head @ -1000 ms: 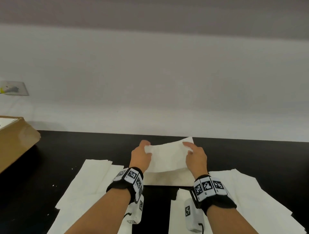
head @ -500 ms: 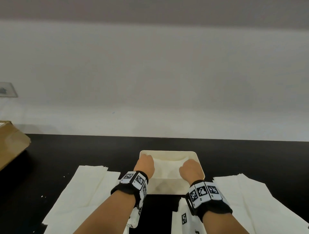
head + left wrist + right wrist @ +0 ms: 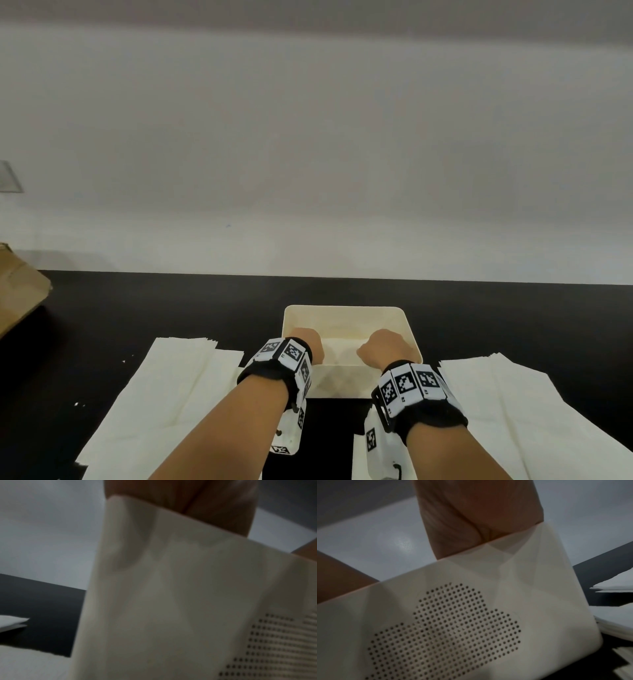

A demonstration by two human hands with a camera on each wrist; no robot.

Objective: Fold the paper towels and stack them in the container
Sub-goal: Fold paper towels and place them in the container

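A cream container (image 3: 346,313) stands at the table's middle. Both my hands reach down into it, the left hand (image 3: 306,344) at its left end and the right hand (image 3: 383,347) at its right end. Between them a folded white paper towel (image 3: 340,347) lies low inside. Only the backs of the hands show; the fingers are hidden below the rim. In the wrist views the container's outer wall (image 3: 171,601) (image 3: 453,615), perforated with dots, fills the picture. My left hand (image 3: 188,496) and right hand (image 3: 471,513) dip behind its rim.
Stacks of unfolded paper towels lie on the black table left (image 3: 164,394) and right (image 3: 513,411) of the container, with more towel (image 3: 358,459) at the bottom centre. A cardboard box (image 3: 17,291) sits at the far left edge. A white wall runs behind the table.
A second ago both hands held the folded towel up above the container. They have since lowered it inside and sunk deeper, nearer the front wall.
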